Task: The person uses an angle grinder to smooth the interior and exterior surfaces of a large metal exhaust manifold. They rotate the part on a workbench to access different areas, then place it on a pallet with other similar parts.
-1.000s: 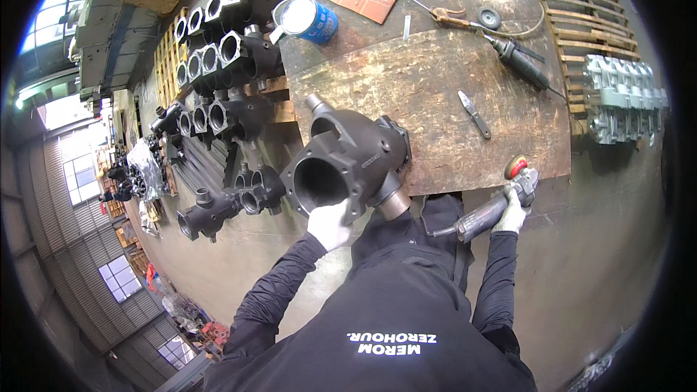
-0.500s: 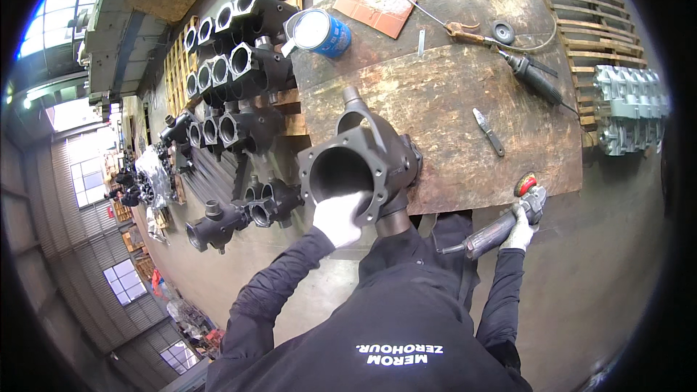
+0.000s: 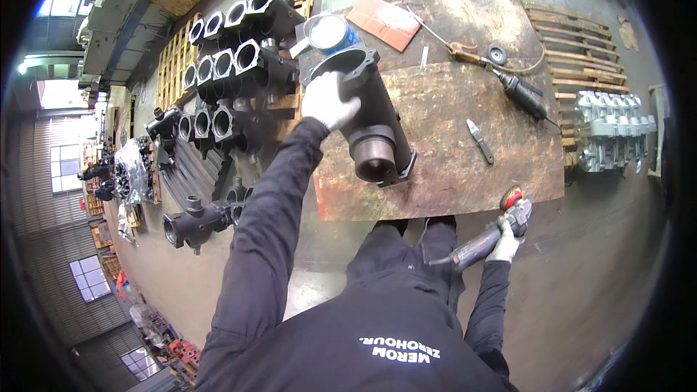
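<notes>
Worktable [image 3: 435,185]: wooden top, stained brown and pale, a seam running across it; in front of the person's legs.
Dark castings [image 3: 250,72]: several, in rows left of the worktable, round openings facing outward.
Slatted pallet [image 3: 581,47]: wooden, flat, right of the worktable.
Silver-grey castings [image 3: 613,131]: group at the near end of the slatted pallet.
Handled casting [image 3: 374,105]: one, dark, tubular, flanged mouth at the far end, bare-metal stub toward the person; tilted, over the left part of the worktable; whether it rests there cannot be told.
Angle grinder [image 3: 475,248]: one, grey body, red-edged disc; beside the worktable's front edge, to the right.
Corded tool [image 3: 524,96]: one, black, lying at the worktable's right side.
Reddish panel [image 3: 381,23]: one, flat, pale-smeared, far end of the worktable.
Can [image 3: 343,41]: one, blue, pale top, partly behind the handled casting.
Left hand [image 3: 328,101]: white glove, gripping the near-left rim of the handled casting's mouth.
Right hand [image 3: 506,241]: white glove, closed around the angle grinder near its head.
Knife-like tool [image 3: 481,143]: one, pale blade, dark handle, on the worktable, well apart from both hands.
Wheel [image 3: 496,54]: one, small, dark, beyond the corded tool.
</notes>
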The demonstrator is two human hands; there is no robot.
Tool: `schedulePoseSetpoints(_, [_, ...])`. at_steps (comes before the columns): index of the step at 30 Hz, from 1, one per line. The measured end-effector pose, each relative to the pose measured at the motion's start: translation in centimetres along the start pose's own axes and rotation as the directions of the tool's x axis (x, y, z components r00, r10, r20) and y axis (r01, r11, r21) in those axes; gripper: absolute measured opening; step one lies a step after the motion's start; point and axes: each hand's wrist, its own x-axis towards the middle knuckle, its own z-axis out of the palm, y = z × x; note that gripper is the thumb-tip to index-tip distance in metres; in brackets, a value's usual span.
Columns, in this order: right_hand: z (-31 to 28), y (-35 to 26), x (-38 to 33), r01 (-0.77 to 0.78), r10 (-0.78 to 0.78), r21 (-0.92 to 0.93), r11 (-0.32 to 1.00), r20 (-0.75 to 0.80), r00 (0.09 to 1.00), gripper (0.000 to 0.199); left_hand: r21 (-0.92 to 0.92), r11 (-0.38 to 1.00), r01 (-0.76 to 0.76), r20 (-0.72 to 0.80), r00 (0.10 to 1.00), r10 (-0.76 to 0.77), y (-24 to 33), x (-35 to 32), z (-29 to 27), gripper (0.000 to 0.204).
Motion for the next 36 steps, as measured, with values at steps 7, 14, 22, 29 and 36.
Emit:
schedulePoseSetpoints(7, [-2.0,1.1,-3.0,0.035,-0.036,-0.012,0.999,-0.052,0.998,0.102,0.048,0.995,0.091,0.088,0.992,-0.095,-3.5,4.5,0.2,0.062])
schedulePoseSetpoints(14, [1.6,0.6,-4.9,0.028,-0.028,0.007,1.0,0.012,1.0,0.107,-0.111,0.994,0.007,-0.004,1.0,-0.008,-3.6,5.0,1.6,0.068])
schedulePoseSetpoints(22, [7.6,0.9,-6.9,0.41,-0.356,-0.176,0.895,0.272,0.894,0.102,-0.634,0.774,-0.003,-0.138,0.984,-0.109,2.4,-15.7,3.4,0.057])
schedulePoseSetpoints(29, [13.2,1.1,-13.3,0.49,-0.305,-0.304,0.817,0.494,0.814,0.116,-0.692,0.53,0.489,0.635,0.762,0.127,11.2,-25.3,8.9,0.097])
schedulePoseSetpoints(36, [15.1,1.0,-17.4,0.646,-0.338,-0.329,0.689,0.643,0.687,0.11,-0.758,0.491,0.429,0.38,0.903,-0.201,12.2,-25.9,11.5,0.082])
